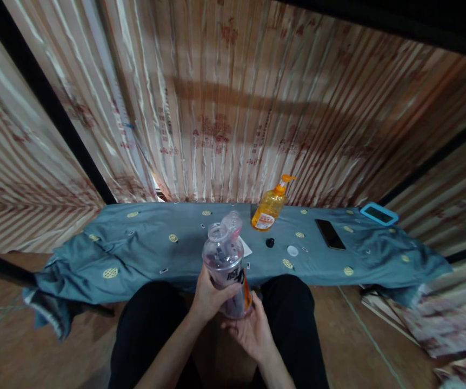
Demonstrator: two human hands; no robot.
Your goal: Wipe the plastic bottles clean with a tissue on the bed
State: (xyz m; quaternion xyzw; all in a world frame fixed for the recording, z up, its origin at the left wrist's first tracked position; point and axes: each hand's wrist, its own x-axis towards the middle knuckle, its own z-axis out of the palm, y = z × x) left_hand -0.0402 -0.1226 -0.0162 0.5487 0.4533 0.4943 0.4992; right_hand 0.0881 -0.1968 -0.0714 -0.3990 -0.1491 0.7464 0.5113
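A clear plastic cup (pixel 222 278) with dark lettering and an orange patch on its side stands tilted above my lap. Its see-through domed lid (pixel 222 253) has a round raised opening, and another clear piece (pixel 232 222) with a pink spot shows beside that opening. My left hand (pixel 209 296) is wrapped around the cup's left side, thumb across the front. At the lower right, my right hand (pixel 253 328) holds the cup's base, with the thumb against its side and the fingers curled beneath. A white sheet (pixel 245 248) lies partly hidden behind the cup.
On the bench's grey-green cloth (pixel 135 254) stands an orange pump bottle (pixel 269 209). Nearby lie a small black cap (pixel 270 242), a white disc (pixel 292 250), a phone (pixel 330 234) and a blue-framed device (pixel 379 214). Striped curtains (pixel 217 108) and dark posts (pixel 50 97) surround the bench.
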